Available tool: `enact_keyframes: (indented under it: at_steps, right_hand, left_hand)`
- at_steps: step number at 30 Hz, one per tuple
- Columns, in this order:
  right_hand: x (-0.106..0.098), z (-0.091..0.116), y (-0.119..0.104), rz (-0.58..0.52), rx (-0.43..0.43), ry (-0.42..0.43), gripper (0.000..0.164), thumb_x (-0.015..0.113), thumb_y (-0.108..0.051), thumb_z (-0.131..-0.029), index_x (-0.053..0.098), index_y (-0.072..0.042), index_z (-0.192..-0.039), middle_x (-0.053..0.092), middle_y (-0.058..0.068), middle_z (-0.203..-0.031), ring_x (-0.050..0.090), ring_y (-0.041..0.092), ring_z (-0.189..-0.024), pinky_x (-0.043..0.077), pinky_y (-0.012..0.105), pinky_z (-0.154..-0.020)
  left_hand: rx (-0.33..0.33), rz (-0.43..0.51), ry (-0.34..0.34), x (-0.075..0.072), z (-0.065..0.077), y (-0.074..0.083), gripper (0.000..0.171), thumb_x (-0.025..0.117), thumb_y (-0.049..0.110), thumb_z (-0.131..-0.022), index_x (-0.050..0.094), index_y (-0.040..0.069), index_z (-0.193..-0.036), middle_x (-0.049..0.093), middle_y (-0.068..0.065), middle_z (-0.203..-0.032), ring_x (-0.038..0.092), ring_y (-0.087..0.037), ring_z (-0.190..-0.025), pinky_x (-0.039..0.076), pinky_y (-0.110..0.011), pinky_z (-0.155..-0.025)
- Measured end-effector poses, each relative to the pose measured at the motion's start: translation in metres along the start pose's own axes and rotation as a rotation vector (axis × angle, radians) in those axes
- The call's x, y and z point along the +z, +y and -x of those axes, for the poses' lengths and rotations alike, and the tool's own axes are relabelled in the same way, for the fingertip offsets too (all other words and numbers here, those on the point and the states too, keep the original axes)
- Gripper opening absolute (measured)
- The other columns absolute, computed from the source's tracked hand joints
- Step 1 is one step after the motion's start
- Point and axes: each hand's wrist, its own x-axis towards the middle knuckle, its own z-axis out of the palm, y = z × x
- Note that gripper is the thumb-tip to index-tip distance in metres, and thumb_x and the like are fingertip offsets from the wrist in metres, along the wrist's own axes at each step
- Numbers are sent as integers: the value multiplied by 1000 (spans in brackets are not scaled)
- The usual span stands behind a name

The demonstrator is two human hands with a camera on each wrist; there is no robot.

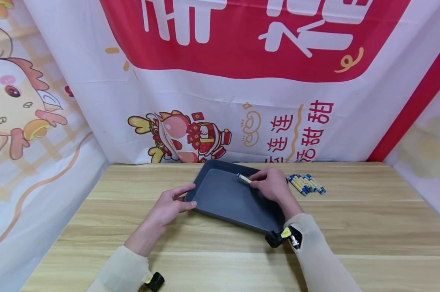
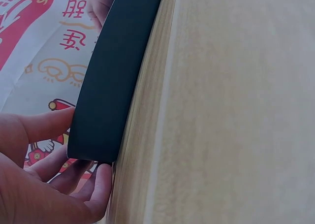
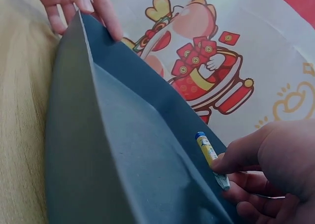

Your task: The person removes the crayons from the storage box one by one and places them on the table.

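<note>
A dark grey rectangular tray [image 1: 220, 196] lies at an angle on the wooden table. My left hand [image 1: 169, 206] holds its left end, thumb and fingers spread around the corner; the left wrist view shows them against the tray's outer wall [image 2: 106, 81]. Over the tray's right part, my right hand [image 1: 272, 185] pinches a crayon [image 1: 244, 178] with a pale yellow wrapper and a blue end. In the right wrist view, the crayon [image 3: 206, 150] stands tilted between thumb and fingers, overlapping the tray's far inner wall.
Several similar crayons [image 1: 307, 183] lie in a cluster on the table just right of the tray. A printed cloth [image 1: 212, 93] hangs behind the table's back edge, and another cloth [image 1: 41, 121] hangs along the left. Wood tabletop [image 1: 366, 227] extends to the right.
</note>
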Motion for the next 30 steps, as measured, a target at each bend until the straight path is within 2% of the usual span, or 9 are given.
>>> enact_keyframes:
  at_steps: [9,19,30]
  right_hand:
    - [-6,6,0,-59,20,23,17,76,-22,-97,85,-17,-111,79,9,-121,68,25,-107,55,40,-91]
    - [-12,11,2,-66,-2,62,17,76,-22,-97,85,-16,-111,80,10,-118,71,23,-102,55,34,-86]
    - [-34,17,10,-88,36,100,24,73,-25,-99,83,-16,-119,80,11,-120,72,25,-106,55,34,-88]
  left_hand:
    - [7,-5,2,0,1,-1,60,77,12,-96,60,23,-152,43,-12,-169,42,-39,-154,32,-62,-128]
    - [5,-3,2,0,1,-1,59,77,12,-96,60,23,-152,42,-12,-169,42,-38,-154,32,-62,-128]
    - [2,3,-1,1,2,0,60,76,12,-96,60,23,-153,41,-12,-170,44,-38,-152,33,-62,-127]
